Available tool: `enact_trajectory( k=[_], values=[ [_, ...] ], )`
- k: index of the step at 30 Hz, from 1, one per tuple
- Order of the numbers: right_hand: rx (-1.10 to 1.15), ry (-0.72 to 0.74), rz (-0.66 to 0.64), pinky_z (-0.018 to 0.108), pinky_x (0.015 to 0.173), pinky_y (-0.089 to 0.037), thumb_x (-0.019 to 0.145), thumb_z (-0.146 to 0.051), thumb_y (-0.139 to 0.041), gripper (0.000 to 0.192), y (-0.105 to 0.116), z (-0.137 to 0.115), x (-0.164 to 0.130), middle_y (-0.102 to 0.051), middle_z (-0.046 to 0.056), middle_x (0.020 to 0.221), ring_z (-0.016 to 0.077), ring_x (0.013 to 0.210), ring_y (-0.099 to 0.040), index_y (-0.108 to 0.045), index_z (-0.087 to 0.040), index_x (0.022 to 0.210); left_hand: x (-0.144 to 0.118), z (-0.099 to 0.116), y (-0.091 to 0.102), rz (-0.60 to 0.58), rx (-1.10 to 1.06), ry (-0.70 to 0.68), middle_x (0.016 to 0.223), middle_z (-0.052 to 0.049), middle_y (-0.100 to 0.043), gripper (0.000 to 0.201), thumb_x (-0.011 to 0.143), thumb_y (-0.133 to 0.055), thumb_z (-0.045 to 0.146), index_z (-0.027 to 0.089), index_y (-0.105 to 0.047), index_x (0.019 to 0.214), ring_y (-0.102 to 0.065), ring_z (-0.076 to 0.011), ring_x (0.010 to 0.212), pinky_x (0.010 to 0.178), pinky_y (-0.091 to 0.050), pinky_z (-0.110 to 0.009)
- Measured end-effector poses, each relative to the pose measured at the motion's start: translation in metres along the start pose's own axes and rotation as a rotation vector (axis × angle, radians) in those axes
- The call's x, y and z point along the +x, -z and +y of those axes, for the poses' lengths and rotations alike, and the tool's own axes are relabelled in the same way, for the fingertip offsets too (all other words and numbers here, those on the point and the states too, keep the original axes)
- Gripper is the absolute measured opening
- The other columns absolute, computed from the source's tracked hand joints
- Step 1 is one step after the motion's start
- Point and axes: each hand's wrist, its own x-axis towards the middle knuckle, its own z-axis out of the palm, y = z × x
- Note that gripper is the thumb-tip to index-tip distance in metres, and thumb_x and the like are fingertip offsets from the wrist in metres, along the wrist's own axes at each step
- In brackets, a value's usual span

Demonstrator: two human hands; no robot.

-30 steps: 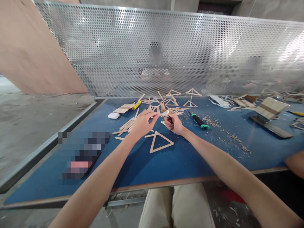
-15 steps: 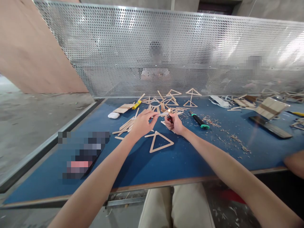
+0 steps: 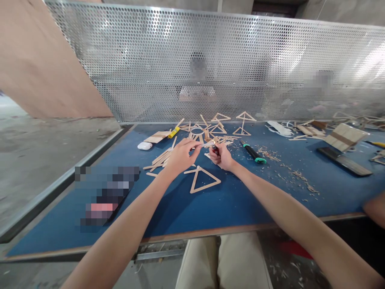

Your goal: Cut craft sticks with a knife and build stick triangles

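Note:
My left hand (image 3: 183, 155) pinches a thin, whitish glue stick (image 3: 207, 144) between thumb and fingers, its far end pointing right. Closed around a dark red lighter (image 3: 215, 150) is my right hand (image 3: 223, 156), held close beside the left. A small flame glows at the lighter's top, by the tip of the glue stick. Just below both hands, a triangle of wooden craft sticks (image 3: 205, 190) lies flat on the blue table (image 3: 240, 208). Loose craft sticks (image 3: 161, 157) are scattered beside my left hand.
A black-and-green cutter (image 3: 253, 153) lies right of my hands among wood shavings (image 3: 300, 176). Behind are more stick triangles (image 3: 241, 131), a yellow tube (image 3: 173, 132) and a white case (image 3: 144, 146). A perforated metal screen (image 3: 150, 80) borders the back. Another person's arm (image 3: 374, 208) shows at right.
The flame looks smaller and dimmer than before. Both hands keep almost the same place and grip; the whole view has shifted very slightly.

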Motion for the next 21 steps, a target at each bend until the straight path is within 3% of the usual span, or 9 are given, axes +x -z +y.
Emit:
enact_trajectory(
  k=[10,21],
  values=[
    [0.025,0.001,0.001,0.021,0.037,-0.007,0.092,-0.055,-0.035,0.047,-0.0002,-0.0005,-0.0003,-0.016,-0.009,0.049,0.0086,0.043,-0.004,-0.038,-0.023,0.057,0.0002,0.0058,0.0017,-0.043,0.046,0.047,0.109,-0.006,-0.074,0.029,0.102,-0.050,0.034,0.022,-0.072,0.115,-0.068,-0.0185,0.091,0.082,-0.054,-0.032],
    [0.029,-0.007,-0.025,0.021,0.037,-0.009,0.093,-0.054,-0.036,0.047,-0.0004,-0.0030,-0.0020,-0.017,-0.008,0.050,0.0088,0.044,-0.006,-0.039,-0.023,0.058,0.0000,0.0031,0.0000,-0.014,0.049,0.038,0.107,-0.004,-0.073,0.027,0.103,-0.049,0.033,0.022,-0.072,0.113,-0.066,-0.0189,0.098,0.084,-0.052,-0.031]
  ],
)
